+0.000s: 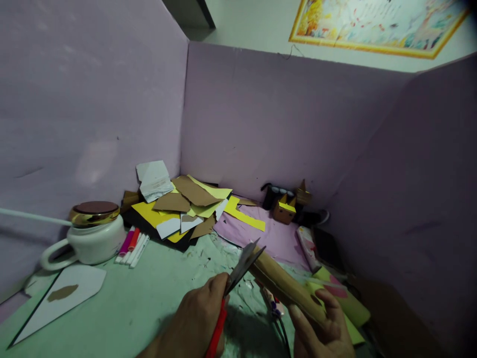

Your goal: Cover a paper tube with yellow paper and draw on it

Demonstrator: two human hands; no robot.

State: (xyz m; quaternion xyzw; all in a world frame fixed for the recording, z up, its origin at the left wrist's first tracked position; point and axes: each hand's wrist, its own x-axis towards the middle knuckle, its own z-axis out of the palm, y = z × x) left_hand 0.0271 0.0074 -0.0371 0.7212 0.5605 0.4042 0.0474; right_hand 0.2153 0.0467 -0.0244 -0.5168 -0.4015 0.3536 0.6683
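We see two bare hands over a green table [149, 303]. Left hand [199, 311] is wrapped round the scissors [240, 268], red handle in the fist, blades slightly parted and pointing up and away. Right hand [322, 328] has the brown roll [285, 286] pinched near its lower end, thumb on one side, fingers on the other. The roll is held slanted above the table, its far end up by the blades. We can't tell for sure whether blades and roll touch; the view is dim there.

Under the roll we get a black cable [285, 333]. Beside right hand, yellow-green paper [354, 308]. Behind the roll lies a purple sheet [276, 243], with a yellow strip [246, 219] at its left side. Back by the wall [279, 114] we note a small box figure [285, 214], brown with a yellow top and pointed ears.

Left of that, a paper pile [197, 191] in brown, yellow, white and black. Then markers [134, 248] side by side, just beside a white cup [97, 241] with a brown-and-gold lid [97, 211] on top. In front of the cup we have a white cutout [82, 283] with a brown patch on it. Up top, a yellow-framed picture [372, 25].
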